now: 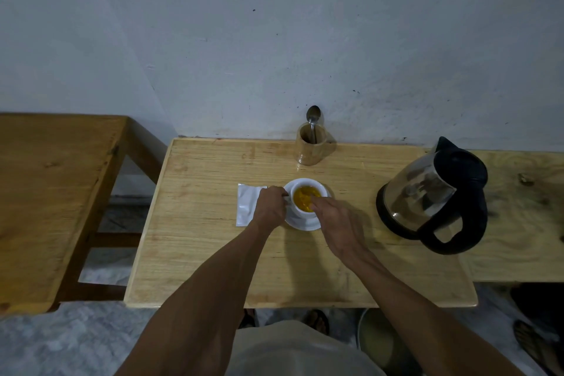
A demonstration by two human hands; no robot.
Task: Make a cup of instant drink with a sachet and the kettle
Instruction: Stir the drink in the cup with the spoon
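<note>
Partly hidden: left hand (270,206) pinches cup (306,200) handle; right hand (337,224) fingertips bunched over rim, contents unclear.

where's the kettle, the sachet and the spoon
kettle (424,192), head view, on its shiny steel body
sachet (245,206), head view, on the white face left of the left hand
spoon (313,114), head view, on its bowl sticking up out of the wooden holder

Dim, cool light is falling from above and slightly near, leaving the wall (274,40) grey and murky. Soft shadows are spreading on the desk (198,253) beneath both forearms. Glare is glinting off the kettle (427,192). Wide-angle distortion is bending the desk edges, and the near corners are blurring.
</note>
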